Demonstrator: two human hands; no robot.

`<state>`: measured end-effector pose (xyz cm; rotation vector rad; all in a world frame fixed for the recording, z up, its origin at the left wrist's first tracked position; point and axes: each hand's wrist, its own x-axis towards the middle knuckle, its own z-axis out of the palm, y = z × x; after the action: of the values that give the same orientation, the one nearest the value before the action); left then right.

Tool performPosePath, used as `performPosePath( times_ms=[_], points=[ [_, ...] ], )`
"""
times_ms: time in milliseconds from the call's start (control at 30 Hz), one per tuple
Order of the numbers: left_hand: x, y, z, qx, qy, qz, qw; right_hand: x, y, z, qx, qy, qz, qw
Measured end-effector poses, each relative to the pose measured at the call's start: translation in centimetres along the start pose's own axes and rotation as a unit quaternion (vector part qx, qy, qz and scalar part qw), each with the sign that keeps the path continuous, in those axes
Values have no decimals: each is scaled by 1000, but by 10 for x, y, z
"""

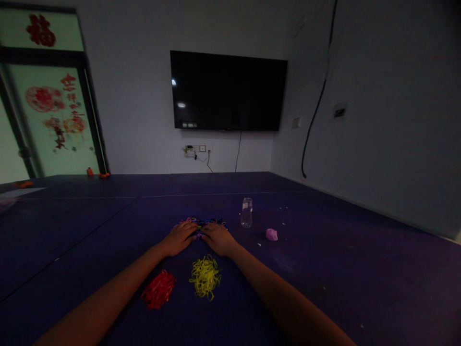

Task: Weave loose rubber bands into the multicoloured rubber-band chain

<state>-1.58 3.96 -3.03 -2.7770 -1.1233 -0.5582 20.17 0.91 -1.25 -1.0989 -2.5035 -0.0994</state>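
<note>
Both of my hands lie palm down on a pile of mixed dark, blue and pink rubber bands [200, 224] on the purple table. My left hand [180, 237] covers the left part of the pile, fingers stretched out. On the right part rests my right hand [217, 237], its fingers also extended and pointing inward. Some of the pile is hidden beneath them. Closer to me, between my forearms, are a heap of yellow rubber bands [205, 277] and, left of it, a heap of red rubber bands [159, 289].
A clear, open-topped bottle [247, 213] stands right of my hands, with a crumpled pink lump [271, 234] beside it. Small white scraps dot the purple surface [324, 269]. A television [228, 91] hangs on the far wall; small orange objects [90, 171] sit at the far left.
</note>
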Motion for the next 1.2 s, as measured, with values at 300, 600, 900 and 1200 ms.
performPosePath(
  times_ms=[300, 600, 900, 1200],
  points=[
    [1, 2, -3, 4, -23, -20, 1000, 1, 0, 0, -20, -7, 7, 1000],
    [0, 1, -2, -9, 6, -4, 1000, -1, -4, -4, -15, 29, 37, 999],
    [-1, 9, -10, -43, 49, 22, 998, -1, -4, -3, -27, 57, 18, 998],
    [-4, 12, -14, -82, 128, 44, 987, -1, 0, 1, -15, 78, -20, 997]
  ],
)
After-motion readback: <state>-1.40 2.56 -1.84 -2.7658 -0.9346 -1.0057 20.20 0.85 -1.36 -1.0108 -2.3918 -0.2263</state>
